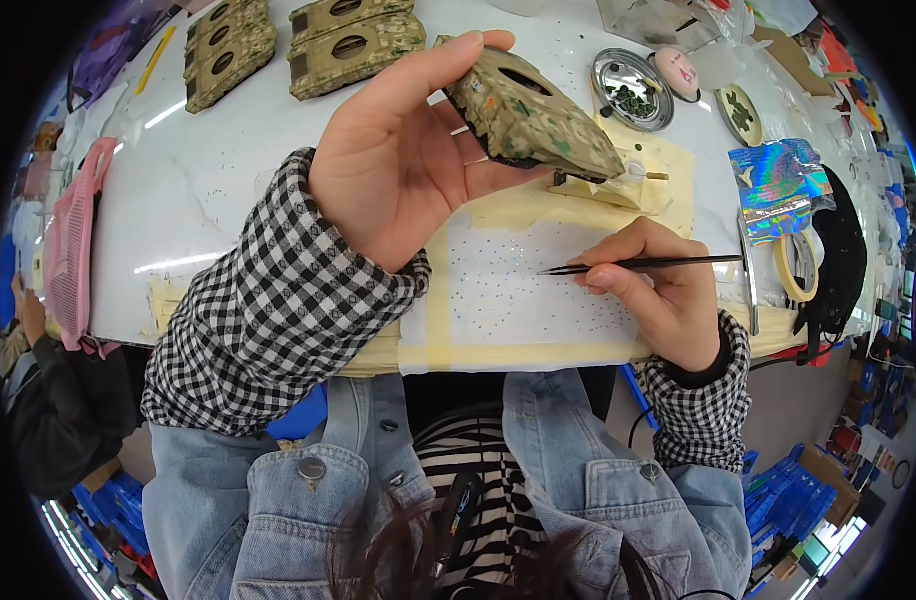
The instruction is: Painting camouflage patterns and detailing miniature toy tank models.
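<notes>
Case in camouflage colours (543, 122) is up over the table (203, 215), gripped at its left side by the half-curled left hand (403, 150), thumb and fingers spread around it. Nearer and to the right, the right hand (663, 285) pinches black tweezers (678, 262), their tips over a white sheet (528, 335) dotted with specks (515, 256). More camouflage cases (378, 65) lie far left; far right sits a round dish (611, 72) holding green bits (633, 103).

The dish (616, 70) lies behind the sheet (523, 328), tape roll (782, 268) right.
</notes>
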A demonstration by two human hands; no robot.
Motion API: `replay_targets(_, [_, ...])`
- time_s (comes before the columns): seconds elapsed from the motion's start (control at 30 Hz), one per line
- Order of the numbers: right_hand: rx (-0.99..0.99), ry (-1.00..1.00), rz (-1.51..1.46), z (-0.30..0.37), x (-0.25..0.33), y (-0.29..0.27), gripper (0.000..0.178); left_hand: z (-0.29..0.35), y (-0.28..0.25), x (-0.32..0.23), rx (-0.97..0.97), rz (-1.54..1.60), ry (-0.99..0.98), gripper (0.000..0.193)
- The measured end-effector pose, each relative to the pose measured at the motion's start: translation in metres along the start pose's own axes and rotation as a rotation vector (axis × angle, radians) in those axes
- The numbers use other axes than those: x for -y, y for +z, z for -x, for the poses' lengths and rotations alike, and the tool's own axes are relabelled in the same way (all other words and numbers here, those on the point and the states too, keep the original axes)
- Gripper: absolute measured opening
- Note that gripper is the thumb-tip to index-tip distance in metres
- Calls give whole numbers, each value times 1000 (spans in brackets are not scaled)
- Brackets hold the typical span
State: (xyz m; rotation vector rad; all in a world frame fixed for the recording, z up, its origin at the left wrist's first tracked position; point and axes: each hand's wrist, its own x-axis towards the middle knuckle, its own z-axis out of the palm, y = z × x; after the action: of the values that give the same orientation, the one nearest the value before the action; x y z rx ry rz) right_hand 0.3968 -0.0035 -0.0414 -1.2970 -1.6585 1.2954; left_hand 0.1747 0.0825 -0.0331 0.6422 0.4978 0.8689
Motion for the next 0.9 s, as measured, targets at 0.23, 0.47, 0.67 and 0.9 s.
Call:
replay_targets(0.23, [6, 6, 9, 1, 1, 0, 11, -1, -4, 2, -2, 178, -2, 32])
replay_targets(0.47, [-7, 11, -35, 1, 0, 1, 12, -2, -4, 2, -7, 184, -8, 32])
replay_targets(0.67, [0, 38, -69, 3, 1, 0, 13, 0, -2, 1, -16, 176, -2, 31])
replay_targets(0.9, [-20, 39, -120, 2, -1, 1, 13, -1, -4, 2, -14, 174, -6, 32])
